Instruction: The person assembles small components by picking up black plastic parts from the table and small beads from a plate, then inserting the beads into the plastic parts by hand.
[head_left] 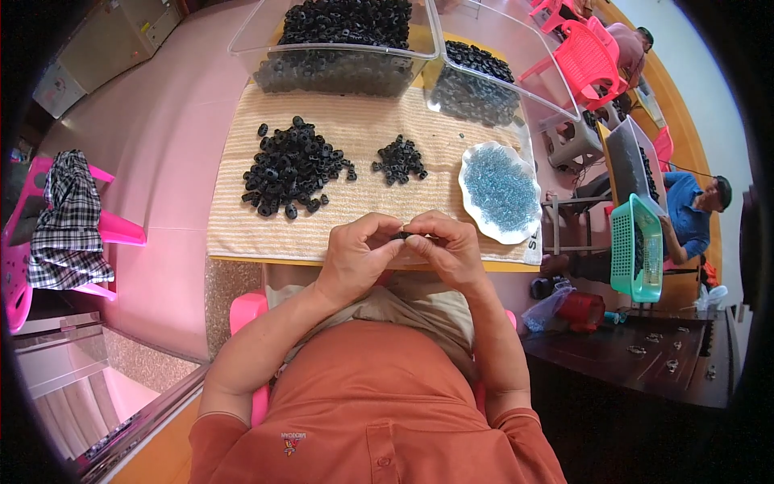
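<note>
Fig.: small black ring point(405, 235), pinched btwn your fingertips, held just above the near edge of the striped cloth point(242, 234). Your left hand point(355, 256) and right hand point(451, 252) meet thumb-to-thumb; fingers narrow, curled in, both closed on the ring. Whether a 2nd part sits in the pinch: can't tell, too small.

Progress (judged): just beyond the fingertips lies a small pile of black rings point(399, 160); beyond and to the left of them a much larger pile point(290, 168). To the right of your right fingers, a white scalloped dish point(528, 234) heaped w/ pale blue bits. Farther out, two clear bins point(242, 44) hold many more rings. Looks like the bulk is yet to be handled, small pile = prob. the done share.

Pose: both forearms come up from the lower edge, elbows out, wrists bent inward over your lap.
</note>
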Demonstrator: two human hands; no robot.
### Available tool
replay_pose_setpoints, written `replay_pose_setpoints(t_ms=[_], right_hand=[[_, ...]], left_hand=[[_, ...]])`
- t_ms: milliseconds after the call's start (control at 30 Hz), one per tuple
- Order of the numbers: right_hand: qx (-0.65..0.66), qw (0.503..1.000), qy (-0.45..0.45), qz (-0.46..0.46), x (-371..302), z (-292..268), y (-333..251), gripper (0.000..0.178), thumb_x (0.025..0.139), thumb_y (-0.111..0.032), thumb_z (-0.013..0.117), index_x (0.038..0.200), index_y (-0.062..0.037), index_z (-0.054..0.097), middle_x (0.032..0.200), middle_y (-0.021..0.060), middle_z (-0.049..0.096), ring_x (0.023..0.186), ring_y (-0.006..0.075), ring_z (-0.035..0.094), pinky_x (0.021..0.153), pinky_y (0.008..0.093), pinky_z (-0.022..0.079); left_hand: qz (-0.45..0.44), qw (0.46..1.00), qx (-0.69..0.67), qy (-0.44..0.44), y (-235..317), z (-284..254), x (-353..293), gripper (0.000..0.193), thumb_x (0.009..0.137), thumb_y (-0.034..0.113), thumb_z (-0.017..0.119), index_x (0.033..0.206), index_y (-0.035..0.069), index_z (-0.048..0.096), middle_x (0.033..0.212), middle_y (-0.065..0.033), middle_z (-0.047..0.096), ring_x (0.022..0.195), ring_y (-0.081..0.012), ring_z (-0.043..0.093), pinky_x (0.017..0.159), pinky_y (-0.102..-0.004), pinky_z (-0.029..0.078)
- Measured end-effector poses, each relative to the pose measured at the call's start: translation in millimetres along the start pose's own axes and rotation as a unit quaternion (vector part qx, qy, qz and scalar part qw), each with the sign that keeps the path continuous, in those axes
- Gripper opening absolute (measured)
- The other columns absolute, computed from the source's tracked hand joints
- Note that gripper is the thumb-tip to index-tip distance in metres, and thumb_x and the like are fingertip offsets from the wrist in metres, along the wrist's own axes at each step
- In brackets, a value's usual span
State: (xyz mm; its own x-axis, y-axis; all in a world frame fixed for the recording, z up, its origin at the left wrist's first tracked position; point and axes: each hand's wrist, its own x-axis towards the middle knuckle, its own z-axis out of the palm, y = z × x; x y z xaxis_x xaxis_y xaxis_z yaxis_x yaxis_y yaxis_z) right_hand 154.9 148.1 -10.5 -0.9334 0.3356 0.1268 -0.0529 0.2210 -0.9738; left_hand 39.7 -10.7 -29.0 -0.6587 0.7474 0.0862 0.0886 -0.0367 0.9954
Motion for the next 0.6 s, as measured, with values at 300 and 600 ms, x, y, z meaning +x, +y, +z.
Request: replay_pose_setpoints(t_ms=[300, 600], right_hand=[[0.064, 0.997, 0.022, 0.024, -1, 7, 11, 0.011, 0.091, -0.002, 0.07, 0.1, 0.0011, 0.073, 0.097, 0.0054, 0.07, 0.09, 0.011, 0.063, 0.077, 0.0254, 0.051], [0.229, 0.964, 0.003, 0.133, -4, 12, 8, 0.013, 0.097, -0.009, 0.067, 0.106, 0.0003, 0.07, 0.098, 0.0034, 0.071, 0.091, 0.0093, 0.065, 0.081, 0.0253, 0.055]], left_hand=[[0.029, 0.999, 0.042, 0.004, 9, -4, 0, 0.026, 0.083, 0.002, 0.075, 0.108, 0.0, 0.07, 0.094, -0.0124, 0.075, 0.086, -0.0165, 0.073, 0.076, -0.0289, 0.059], [0.138, 0.981, 0.135, 0.018, 9, -8, 2, 0.027, 0.079, 0.0, 0.076, 0.104, 0.003, 0.067, 0.091, -0.0123, 0.072, 0.075, -0.023, 0.071, 0.063, -0.0321, 0.056]])
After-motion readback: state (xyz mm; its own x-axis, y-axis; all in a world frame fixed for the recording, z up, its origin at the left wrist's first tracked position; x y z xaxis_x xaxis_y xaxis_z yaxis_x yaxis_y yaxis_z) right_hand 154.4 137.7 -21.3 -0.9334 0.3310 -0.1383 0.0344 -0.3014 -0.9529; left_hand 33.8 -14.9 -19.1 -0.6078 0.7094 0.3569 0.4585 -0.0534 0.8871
